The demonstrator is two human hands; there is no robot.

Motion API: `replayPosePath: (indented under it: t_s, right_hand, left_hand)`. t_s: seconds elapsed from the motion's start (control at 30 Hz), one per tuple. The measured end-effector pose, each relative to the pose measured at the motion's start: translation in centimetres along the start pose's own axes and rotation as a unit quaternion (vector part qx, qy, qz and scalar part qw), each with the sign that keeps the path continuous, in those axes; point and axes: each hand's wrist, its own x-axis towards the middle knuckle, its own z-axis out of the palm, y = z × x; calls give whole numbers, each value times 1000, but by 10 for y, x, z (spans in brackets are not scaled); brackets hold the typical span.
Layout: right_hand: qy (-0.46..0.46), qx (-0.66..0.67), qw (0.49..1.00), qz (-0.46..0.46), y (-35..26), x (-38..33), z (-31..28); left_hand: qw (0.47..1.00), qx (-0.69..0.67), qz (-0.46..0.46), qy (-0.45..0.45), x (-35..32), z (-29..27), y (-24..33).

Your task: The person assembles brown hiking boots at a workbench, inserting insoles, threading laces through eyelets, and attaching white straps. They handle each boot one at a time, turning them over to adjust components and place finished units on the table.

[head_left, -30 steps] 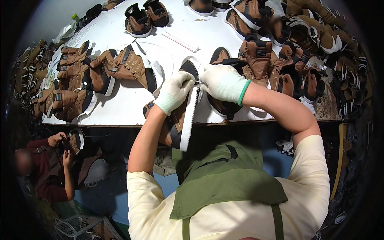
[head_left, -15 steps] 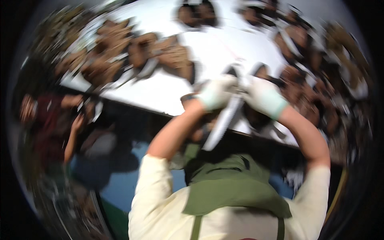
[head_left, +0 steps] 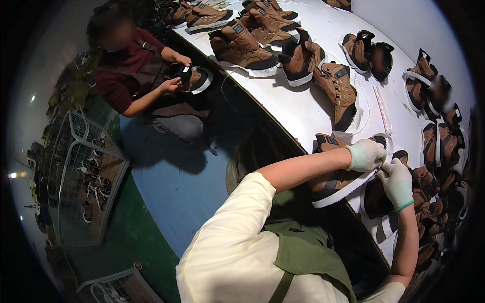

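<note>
Both of my hands wear white gloves and meet over the near edge of the white table [head_left: 308, 116]. My left hand [head_left: 367, 155] is closed on a white ridged strip [head_left: 343, 192], which looks like shoe edging. One end of the strip hangs free toward the lower left, and part of it bends up past the left hand. Close beside it, my right hand [head_left: 396, 183] pinches the same strip, fingertips nearly touching the left. A brown boot [head_left: 323, 184] with black trim lies below my left forearm, partly hidden by it.
Several brown boots [head_left: 341, 91] with white edging stand along the table, and more crowd its right end [head_left: 439, 141]. A paper tape [head_left: 382, 108] lies beyond my hands. At the left a seated person [head_left: 136, 65] holds a shoe [head_left: 197, 78]. Wire racks [head_left: 91, 177] stand on the floor.
The picture was blurred before and is sharp now. My view has swung left, so my hands and the table appear further right and lower. Both hands stay on the white strip.
</note>
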Motion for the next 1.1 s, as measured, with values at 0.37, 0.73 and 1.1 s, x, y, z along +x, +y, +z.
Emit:
replayPosePath:
  t_s: [0.37, 0.73, 1.1]
  right_hand:
    - [-7, 26, 1000, 12, -1, 1, -2]
    - [-29, 28, 999, 23, 1, 0, -5]
    - [-8, 43, 999, 29, -2, -1, -7]
  left_hand:
    - [1000, -8, 17, 0, 0, 0, 1]
    - [999, -39, 21, 13, 1, 3, -4]
    - [986, -140, 27, 91, 6, -5, -3]
